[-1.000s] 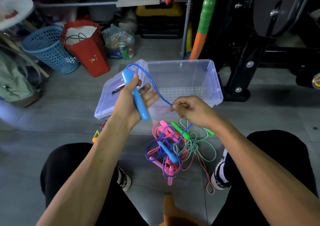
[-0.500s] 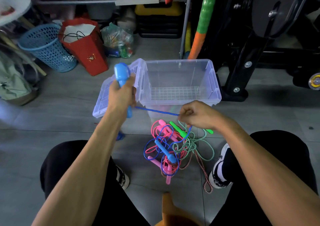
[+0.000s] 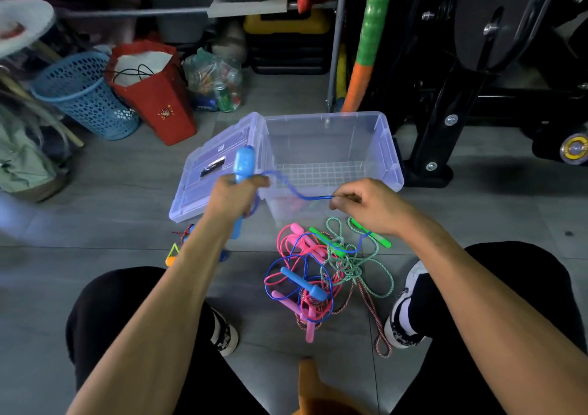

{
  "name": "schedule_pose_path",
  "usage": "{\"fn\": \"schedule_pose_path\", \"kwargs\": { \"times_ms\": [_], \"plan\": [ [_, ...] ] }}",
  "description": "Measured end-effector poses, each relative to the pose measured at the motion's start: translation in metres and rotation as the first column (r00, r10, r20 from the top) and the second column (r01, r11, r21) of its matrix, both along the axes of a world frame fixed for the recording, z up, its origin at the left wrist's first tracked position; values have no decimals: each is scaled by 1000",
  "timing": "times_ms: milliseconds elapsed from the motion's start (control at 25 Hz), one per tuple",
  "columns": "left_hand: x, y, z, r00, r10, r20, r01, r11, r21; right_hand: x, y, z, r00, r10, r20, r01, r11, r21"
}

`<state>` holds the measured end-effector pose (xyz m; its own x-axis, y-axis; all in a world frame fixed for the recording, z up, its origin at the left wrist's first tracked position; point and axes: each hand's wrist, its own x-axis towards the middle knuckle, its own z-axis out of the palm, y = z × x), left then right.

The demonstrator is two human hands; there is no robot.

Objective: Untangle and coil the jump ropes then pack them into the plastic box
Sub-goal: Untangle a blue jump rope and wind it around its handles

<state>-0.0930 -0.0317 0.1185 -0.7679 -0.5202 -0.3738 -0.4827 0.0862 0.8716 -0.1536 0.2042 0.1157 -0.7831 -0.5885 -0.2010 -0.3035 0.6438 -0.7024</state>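
The blue jump rope (image 3: 299, 195) sags between my hands above the plastic box (image 3: 389, 157): left grip (image 3: 234, 196) wrapped round its handle (image 3: 243, 163), right grip (image 3: 366, 204) pinching the cord. Its tail trails into the tangle (image 3: 321, 274) on the floor, so each loop is best fed slack, not yanked, lest knots tighten.

The plastic box (image 3: 386, 147) gapes open; its lid (image 3: 203, 173) leans at its left.
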Motion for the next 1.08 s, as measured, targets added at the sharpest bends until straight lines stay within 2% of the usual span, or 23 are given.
{"fn": "schedule_pose_path", "kwargs": {
  "times_ms": [40, 120, 240, 320, 400, 480, 520, 560, 600, 680, 800, 920, 1000, 1080],
  "plan": [
    [2, 11, -1, 995, -100, -3, 100, 994, 39, 3, -4, 2, 999, 32, -3, -32, 999, -10],
    [3, 30, -5, 966, -256, -22, 255, 943, 213, 8, -13, 3, 997, 82, -10, -82, 996, -22],
    [3, 42, -10, 947, -320, -32, 311, 887, 342, 10, -22, 0, 997, 81, -8, -81, 996, -33],
    [2, 45, -16, 973, -228, -32, 225, 908, 353, 10, -25, -1, 998, 68, 1, -68, 997, -42],
    [-3, 41, -20, 996, -41, -74, 63, 941, 333, 10, -22, -1, 999, 50, -1, -50, 999, -21],
    [-12, 21, -20, 968, 227, -105, -174, 914, 367, 5, -13, 0, 1000, 22, -13, -22, 1000, 21],
    [-14, 11, -18, 948, 301, -102, -239, 886, 397, 2, -8, 1, 1000, -3, -16, 3, 1000, 24],
    [-15, 5, -17, 952, 292, -91, -231, 881, 413, 0, -3, 1, 1000, -21, -21, 21, 1000, 14],
    [-14, 6, -14, 975, 208, -79, -157, 893, 421, -1, 1, 2, 999, -22, -26, 22, 1000, -3],
    [-9, 25, -13, 994, -72, -82, 98, 914, 394, 1, 0, 4, 1000, 14, -22, -14, 1000, -19],
    [-2, 52, -14, 906, -420, -48, 415, 865, 283, 10, -12, 2, 998, 56, -35, -57, 998, -9],
    [-3, 45, -12, 831, -554, 50, 534, 821, 203, 13, -13, 2, 999, 45, -8, -45, 999, 10],
    [-5, 38, -10, 901, -429, 60, 420, 900, 118, 9, -5, 2, 1000, 9, 18, -10, 999, 47],
    [-10, 26, -15, 993, -119, 7, 118, 990, 74, 2, 7, 4, 997, -63, 43, 61, 997, 54]
  ]
}}
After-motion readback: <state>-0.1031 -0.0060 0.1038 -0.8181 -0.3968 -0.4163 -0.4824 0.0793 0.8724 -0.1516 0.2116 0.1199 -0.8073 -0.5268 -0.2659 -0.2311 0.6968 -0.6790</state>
